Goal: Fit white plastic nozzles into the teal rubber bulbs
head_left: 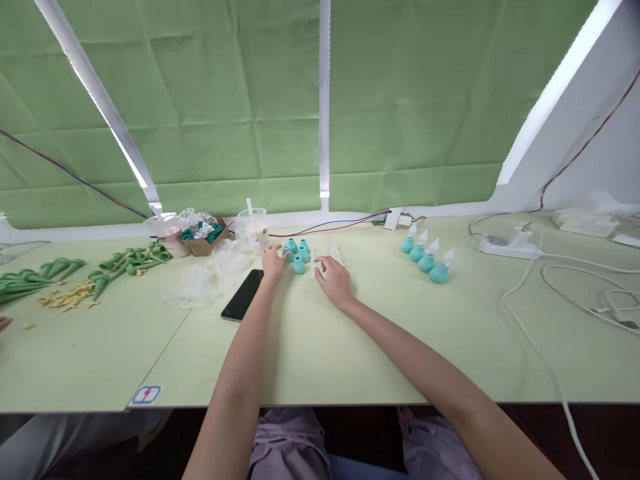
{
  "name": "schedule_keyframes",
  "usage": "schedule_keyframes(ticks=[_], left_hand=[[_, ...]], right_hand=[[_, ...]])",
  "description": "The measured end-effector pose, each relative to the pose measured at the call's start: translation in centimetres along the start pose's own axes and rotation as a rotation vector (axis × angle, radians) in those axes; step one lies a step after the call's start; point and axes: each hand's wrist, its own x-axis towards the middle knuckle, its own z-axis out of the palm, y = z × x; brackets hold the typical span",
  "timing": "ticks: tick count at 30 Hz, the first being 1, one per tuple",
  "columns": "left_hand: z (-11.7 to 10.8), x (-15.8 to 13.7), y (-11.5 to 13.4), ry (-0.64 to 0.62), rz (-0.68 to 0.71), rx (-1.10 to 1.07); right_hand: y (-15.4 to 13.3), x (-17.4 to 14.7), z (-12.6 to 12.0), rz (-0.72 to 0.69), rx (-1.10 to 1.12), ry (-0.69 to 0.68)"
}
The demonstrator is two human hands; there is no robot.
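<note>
My left hand (273,263) is closed at the left side of a small group of round turquoise bulbs (299,265) with open necks, its thumb and fingers around the leftmost bulb. Just right of that group, my right hand (336,280) has its thumb and forefinger curled together at a small whitish tip; the exact grip is hard to make out. More translucent white tips (337,252) lie behind the right hand, partly hidden by it. Farther right, several turquoise bulbs (426,262) with pointed white tips on them stand in a slanting row.
A black phone (242,297) lies beside my left forearm. Behind it are crumpled plastic bags (210,273), a drink cup (253,230) and a cardboard box (203,247). Green cone-shaped pieces (125,261) and yellow bits (67,298) lie left. A power strip (510,249) with white cables is right.
</note>
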Motion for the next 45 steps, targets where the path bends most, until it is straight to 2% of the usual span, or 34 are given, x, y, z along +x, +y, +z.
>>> schedule_keyframes(ticks=[3,7,10,13,18,22,25,28,33,36,41,45], left_hand=[[0.0,1.0,0.1,0.029,0.043,0.007],[-0.6,1.0,0.8,0.152,0.107,-0.083],[-1.5,-0.4,2.3,0.204,0.272,-0.141],[-2.2,-2.8,4.4,0.232,0.434,-0.063],[-2.4,-7.5,7.3,0.099,0.63,0.174],[-2.0,-9.8,8.3,0.02,0.692,0.226],[-1.6,-10.6,8.7,-0.033,0.791,0.273],[-1.4,-10.8,8.9,-0.055,0.872,0.297],[-1.3,-10.9,8.9,-0.018,0.882,0.285],[-1.2,-11.1,8.9,-0.052,0.898,0.305],[-1.2,-11.5,9.3,-0.111,0.917,0.343],[-1.3,-11.4,9.2,-0.154,0.936,0.364]], right_hand=[[-0.2,-0.1,0.1,-0.098,-0.01,0.006],[-0.1,-0.1,0.2,-0.116,-0.003,0.048],[0.1,-0.1,-0.1,-0.122,0.001,0.095],[0.4,0.1,-0.8,-0.169,-0.026,0.161],[1.7,0.9,-2.8,-0.225,-0.135,0.241],[3.4,0.4,-4.9,-0.353,-0.238,0.192],[4.6,-0.8,-6.1,-0.482,-0.33,0.174],[5.3,-1.7,-6.7,-0.523,-0.375,0.191],[5.3,-1.5,-7.0,-0.535,-0.388,0.217],[5.4,-1.5,-7.2,-0.561,-0.396,0.228],[5.6,-1.8,-7.4,-0.561,-0.422,0.135],[5.4,-1.4,-7.8,-0.52,-0.38,-0.053]])
